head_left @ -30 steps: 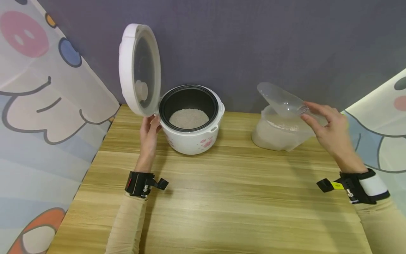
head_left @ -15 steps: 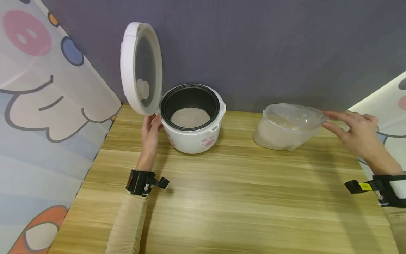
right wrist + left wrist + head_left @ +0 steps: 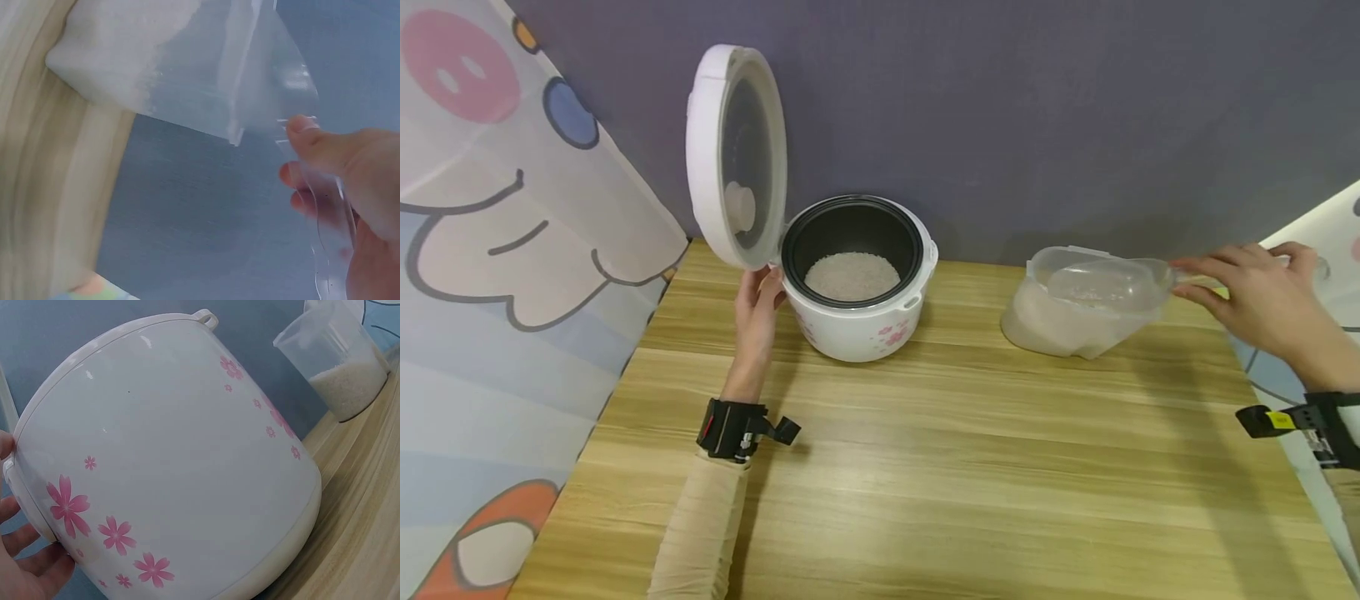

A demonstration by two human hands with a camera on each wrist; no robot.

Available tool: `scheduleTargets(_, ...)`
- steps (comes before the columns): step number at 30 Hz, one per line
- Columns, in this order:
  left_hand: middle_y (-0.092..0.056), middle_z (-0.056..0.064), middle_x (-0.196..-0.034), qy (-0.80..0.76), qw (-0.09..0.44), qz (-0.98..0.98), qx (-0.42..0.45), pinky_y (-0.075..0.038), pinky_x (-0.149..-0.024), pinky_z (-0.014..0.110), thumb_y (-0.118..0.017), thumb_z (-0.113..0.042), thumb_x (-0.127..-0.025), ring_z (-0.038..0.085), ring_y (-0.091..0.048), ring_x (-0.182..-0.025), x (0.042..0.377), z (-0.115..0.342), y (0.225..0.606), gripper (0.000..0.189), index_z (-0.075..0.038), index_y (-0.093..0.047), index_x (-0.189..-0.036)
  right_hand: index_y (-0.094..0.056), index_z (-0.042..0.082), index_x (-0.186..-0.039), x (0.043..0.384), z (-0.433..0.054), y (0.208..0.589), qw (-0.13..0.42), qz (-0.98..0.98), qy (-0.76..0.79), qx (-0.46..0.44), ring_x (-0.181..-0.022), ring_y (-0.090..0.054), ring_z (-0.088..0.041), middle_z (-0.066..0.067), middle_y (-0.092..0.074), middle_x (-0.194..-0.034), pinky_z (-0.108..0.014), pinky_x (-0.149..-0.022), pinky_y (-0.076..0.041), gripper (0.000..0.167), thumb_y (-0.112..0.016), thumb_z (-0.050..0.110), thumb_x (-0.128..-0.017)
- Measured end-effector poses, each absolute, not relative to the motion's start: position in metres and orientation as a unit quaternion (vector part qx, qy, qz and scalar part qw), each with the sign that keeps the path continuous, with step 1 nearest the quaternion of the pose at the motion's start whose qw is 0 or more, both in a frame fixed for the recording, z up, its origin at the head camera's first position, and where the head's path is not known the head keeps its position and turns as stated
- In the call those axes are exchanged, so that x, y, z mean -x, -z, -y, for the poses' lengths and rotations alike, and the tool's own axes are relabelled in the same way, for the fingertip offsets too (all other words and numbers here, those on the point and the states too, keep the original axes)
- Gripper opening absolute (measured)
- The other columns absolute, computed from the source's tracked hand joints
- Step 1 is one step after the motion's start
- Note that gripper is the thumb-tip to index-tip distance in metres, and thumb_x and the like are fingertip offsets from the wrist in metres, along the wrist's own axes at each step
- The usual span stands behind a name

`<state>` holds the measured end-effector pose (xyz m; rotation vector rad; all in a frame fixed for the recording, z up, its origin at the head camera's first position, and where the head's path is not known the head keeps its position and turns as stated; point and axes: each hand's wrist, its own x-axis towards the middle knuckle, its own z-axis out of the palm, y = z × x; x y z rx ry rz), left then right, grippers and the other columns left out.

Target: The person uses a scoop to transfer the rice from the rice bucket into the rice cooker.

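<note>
In the head view a white rice cooker (image 3: 850,337) with pink flowers stands at the back, its lid (image 3: 702,158) raised. White rice (image 3: 852,277) lies in its dark inner pot (image 3: 850,218). My left hand (image 3: 754,321) grips the cooker's side at the hinge end; the left wrist view shows its fingers (image 3: 47,565) round a side handle. On the right, my right hand (image 3: 1262,300) holds a clear plastic scoop (image 3: 1138,279) by its handle, thumb on top. The scoop's bowl dips into a translucent container (image 3: 1026,321) partly filled with rice (image 3: 350,387).
A wooden table (image 3: 940,483) carries everything. Behind it rises a grey wall (image 3: 1000,108). Cartoon-printed sheets (image 3: 527,275) hang along the left side and at the right edge.
My right hand has moved right, bringing the scoop from above the container down into it, bowl now lying lower. The left hand and rice cooker stay in place.
</note>
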<state>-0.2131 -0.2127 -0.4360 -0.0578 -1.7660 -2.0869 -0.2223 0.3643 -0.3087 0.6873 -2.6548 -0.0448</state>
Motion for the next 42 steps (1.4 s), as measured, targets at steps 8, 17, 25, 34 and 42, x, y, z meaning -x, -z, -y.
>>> scheduleTargets(8,-0.058,0.002,-0.138,0.745,0.203,0.636,0.014,-0.045,-0.108,0.043,-0.051,-0.021,-0.109,0.016,-0.059,-0.120,0.213,0.213,0.436,0.042,-0.013,-0.050,-0.150,-0.073,0.001,-0.111,0.232,-0.348,0.291,0.209,0.920,0.106,-0.314,-0.095,-0.058,-0.048,-0.027,-0.068,-0.101,-0.075,-0.097,-0.027,0.064,-0.037,0.055,-0.107)
scheduleTargets(17,-0.058,0.004,-0.140,0.745,0.203,0.635,0.014,-0.044,-0.110,0.045,-0.051,-0.021,-0.109,0.017,-0.059,-0.122,0.214,0.213,0.434,0.042,-0.012,-0.051,-0.150,-0.073,0.002,-0.113,0.233,-0.333,0.289,0.194,0.906,0.147,-0.347,-0.097,-0.057,-0.044,-0.021,-0.067,-0.101,-0.069,-0.099,-0.031,0.049,-0.088,0.004,-0.066)
scheduleTargets(25,-0.058,0.004,-0.139,0.746,0.202,0.635,0.011,-0.045,-0.108,0.044,-0.051,-0.020,-0.109,0.016,-0.059,-0.121,0.214,0.213,0.435,0.042,-0.012,-0.050,-0.150,-0.075,0.002,-0.112,0.237,-0.329,0.307,0.195,0.899,0.121,-0.372,-0.097,-0.058,-0.043,-0.021,-0.068,-0.100,-0.069,-0.098,-0.035,0.048,-0.088,0.004,-0.066)
scheduleTargets(34,-0.057,0.003,-0.142,0.745,0.197,0.638,0.017,-0.044,-0.111,0.045,-0.050,-0.021,-0.109,0.017,-0.057,-0.125,0.213,0.212,0.437,0.043,-0.015,-0.049,-0.152,-0.075,0.005,-0.108,0.244,-0.334,0.329,0.193,0.908,0.067,-0.367,-0.092,-0.059,-0.042,-0.019,-0.069,-0.096,-0.068,-0.092,-0.033,0.039,-0.086,0.007,-0.070)
scheduleTargets(42,-0.057,0.004,-0.143,0.744,0.201,0.637,0.014,-0.046,-0.108,0.042,-0.050,-0.021,-0.109,0.018,-0.058,-0.125,0.213,0.213,0.436,0.043,-0.016,-0.049,-0.152,-0.076,0.005,-0.103,0.253,-0.343,0.346,0.214,0.903,0.006,-0.373,-0.084,-0.055,-0.042,-0.021,-0.070,-0.093,-0.069,-0.083,-0.028,0.088,-0.015,0.069,-0.100)
